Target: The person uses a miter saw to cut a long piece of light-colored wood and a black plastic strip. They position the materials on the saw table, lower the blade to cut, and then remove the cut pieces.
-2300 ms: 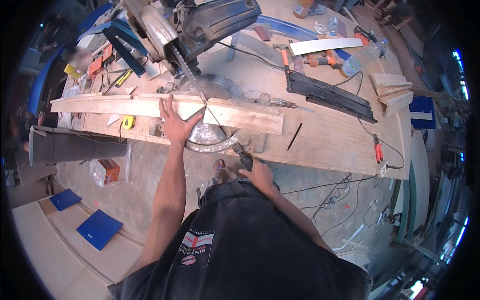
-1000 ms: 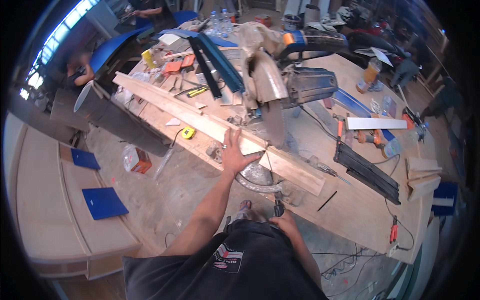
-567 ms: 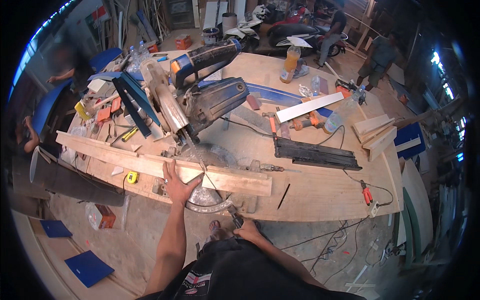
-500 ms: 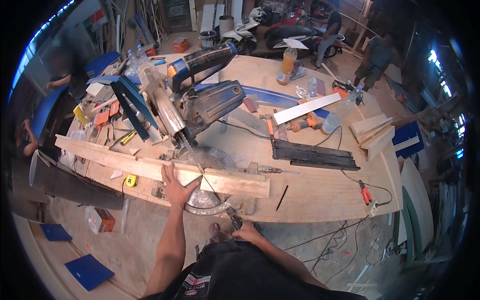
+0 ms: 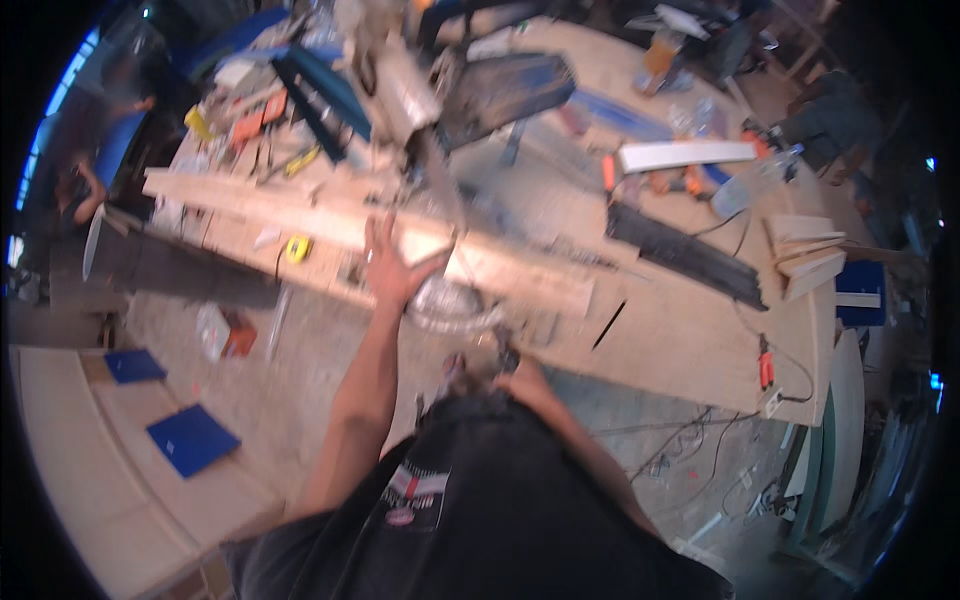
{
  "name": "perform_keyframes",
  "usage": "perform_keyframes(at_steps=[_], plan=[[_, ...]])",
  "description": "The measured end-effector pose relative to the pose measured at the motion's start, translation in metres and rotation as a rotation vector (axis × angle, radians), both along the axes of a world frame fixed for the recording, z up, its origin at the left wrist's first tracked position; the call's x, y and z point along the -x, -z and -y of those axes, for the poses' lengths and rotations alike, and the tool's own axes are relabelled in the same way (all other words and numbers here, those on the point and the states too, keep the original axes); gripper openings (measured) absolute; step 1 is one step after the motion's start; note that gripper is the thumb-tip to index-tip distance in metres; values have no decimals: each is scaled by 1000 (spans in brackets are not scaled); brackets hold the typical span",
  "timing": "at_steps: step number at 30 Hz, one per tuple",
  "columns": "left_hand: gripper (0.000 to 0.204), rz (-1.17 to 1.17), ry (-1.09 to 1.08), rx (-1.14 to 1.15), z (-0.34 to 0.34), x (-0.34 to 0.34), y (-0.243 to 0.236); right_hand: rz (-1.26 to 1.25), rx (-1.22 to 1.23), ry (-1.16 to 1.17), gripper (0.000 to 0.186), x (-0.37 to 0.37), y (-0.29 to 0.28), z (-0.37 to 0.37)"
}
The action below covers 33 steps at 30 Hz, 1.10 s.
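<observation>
A mitre saw with a dusty motor housing (image 5: 510, 95) stands on the table, its head raised and its blade (image 5: 440, 190) above the work. Across its base (image 5: 450, 305) lies a long pale wooden board (image 5: 270, 208). On the right of the blade line a wooden piece (image 5: 540, 280) lies in line with the board; blur hides whether they are joined. My left hand (image 5: 392, 270) presses flat on the board just left of the blade line, fingers spread. At the front of the saw base, my right hand (image 5: 527, 382) is closed round a dark handle (image 5: 507, 355).
A yellow tape measure (image 5: 297, 249) sits near the table's front edge, left of my hand. Right of the saw lie black strips (image 5: 685, 255), a white strip (image 5: 688, 155), red-handled pliers (image 5: 766, 365) and stacked wood offcuts (image 5: 805, 250). People (image 5: 835, 120) stand beyond the table.
The whole view has tilted and shifted, and is now blurred. Both hands keep their places, left on the board and right on the handle. The saw head stays raised.
</observation>
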State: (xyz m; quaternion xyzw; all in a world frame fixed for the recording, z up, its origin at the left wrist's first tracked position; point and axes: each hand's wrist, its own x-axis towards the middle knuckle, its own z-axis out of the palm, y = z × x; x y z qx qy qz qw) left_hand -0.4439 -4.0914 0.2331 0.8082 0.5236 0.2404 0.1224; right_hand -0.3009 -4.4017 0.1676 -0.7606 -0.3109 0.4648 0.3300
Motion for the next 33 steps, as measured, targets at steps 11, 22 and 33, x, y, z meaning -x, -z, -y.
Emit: perform_keyframes(at_steps=[11, 22, 33], plan=[[136, 13, 1, -17, 0, 0, 0, -428, 114, 43, 19, -9, 6, 0], [137, -35, -11, -68, 0, 0, 2, -938, 38, 75, 27, -17, 15, 5], [139, 34, 9, 27, -2, -1, 1, -244, 125, 4, 32, -11, -10, 4]])
